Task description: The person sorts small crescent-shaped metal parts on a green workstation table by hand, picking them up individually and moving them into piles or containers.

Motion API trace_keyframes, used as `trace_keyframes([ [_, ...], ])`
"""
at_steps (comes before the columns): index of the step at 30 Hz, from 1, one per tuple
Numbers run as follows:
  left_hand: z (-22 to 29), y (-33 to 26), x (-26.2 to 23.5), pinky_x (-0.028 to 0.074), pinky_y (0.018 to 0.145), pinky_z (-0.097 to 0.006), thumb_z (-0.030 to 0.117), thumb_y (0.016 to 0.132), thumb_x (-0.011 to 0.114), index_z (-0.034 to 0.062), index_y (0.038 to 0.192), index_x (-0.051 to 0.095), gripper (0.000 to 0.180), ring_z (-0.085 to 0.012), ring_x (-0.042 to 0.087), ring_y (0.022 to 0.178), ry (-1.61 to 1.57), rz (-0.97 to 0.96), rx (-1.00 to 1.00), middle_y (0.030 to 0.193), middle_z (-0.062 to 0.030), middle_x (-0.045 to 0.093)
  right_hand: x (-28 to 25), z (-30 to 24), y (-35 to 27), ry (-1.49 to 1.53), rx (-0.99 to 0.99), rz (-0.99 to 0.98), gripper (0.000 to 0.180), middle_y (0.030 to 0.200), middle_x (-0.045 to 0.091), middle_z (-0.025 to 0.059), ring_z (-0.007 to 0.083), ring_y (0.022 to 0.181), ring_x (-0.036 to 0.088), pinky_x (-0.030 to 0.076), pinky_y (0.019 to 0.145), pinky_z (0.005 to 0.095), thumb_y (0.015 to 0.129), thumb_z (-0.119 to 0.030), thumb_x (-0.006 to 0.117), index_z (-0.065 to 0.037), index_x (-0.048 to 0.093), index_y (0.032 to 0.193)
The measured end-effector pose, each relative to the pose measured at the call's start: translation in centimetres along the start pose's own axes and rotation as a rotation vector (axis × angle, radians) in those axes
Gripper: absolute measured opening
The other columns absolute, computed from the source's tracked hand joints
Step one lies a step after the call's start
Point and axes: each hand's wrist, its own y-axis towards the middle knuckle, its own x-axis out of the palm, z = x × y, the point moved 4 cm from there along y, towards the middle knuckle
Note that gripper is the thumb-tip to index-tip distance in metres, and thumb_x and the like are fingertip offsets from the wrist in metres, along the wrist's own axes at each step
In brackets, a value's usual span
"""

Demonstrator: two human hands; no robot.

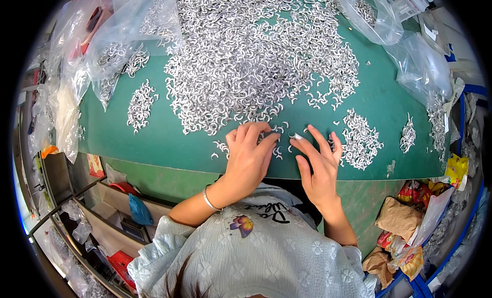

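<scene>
A broad heap of small curved silvery metal pieces (241, 62) covers the middle and far part of the green tabletop (128, 149). At the heap's near edge is my left hand (247, 153), its fingers bent and close together, thumb tip near the index fingertip. Whatever lies between those tips is hidden. A few loose pieces lie around it. To its right, my right hand (320, 167) has its fingers spread, with something white on the index fingertip. Its fingertips rest among scattered pieces, beside a smaller pile of the same pieces (360, 139).
Smaller piles sit at left (141, 106) and far right (408, 134). Clear plastic bags (136, 21) holding pieces stand at the back left; another bag (376, 18) is at the back right. Below the table are a drawer unit (113, 203) and crumpled brown paper bags (400, 218).
</scene>
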Motion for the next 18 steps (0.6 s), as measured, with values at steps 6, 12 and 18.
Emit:
trace_keyframes([
  [6,0.0,0.3,0.6,0.033,0.083,-0.039,-0.001,0.075,0.072,0.0076,0.099,0.069,0.025,-0.0236,0.054,0.095,-0.025,0.003,0.037,0.103,-0.0048,0.058,-0.7,0.5,-0.8,-0.003,0.032,0.002,0.025,0.099,0.074,0.0033,0.0299,0.125,0.055,0.02,0.11,0.058,0.09,-0.009,0.063,-0.002,0.065,0.114],
  [12,1.1,1.0,1.7,0.033,0.079,-0.037,-0.001,0.074,0.073,0.0074,0.097,0.069,0.024,-0.0216,0.055,0.091,-0.042,0.004,0.107,0.097,-0.003,0.06,-1.2,0.0,-1.6,0.028,0.071,-0.019,0.022,0.099,0.074,0.005,0.0301,0.125,0.055,0.02,0.111,0.0575,0.09,-0.009,0.062,-0.001,0.067,0.111],
  [18,1.9,1.2,2.6,0.033,0.079,-0.037,0.0,0.075,0.073,0.0074,0.097,0.069,0.024,-0.0212,0.056,0.089,-0.098,0.001,0.145,0.096,-0.0031,0.062,-1.5,0.5,-2.2,0.097,0.114,0.043,0.023,0.103,0.074,0.006,0.0309,0.125,0.055,0.022,0.111,0.0554,0.09,-0.006,0.061,0.0,0.066,0.112],
])
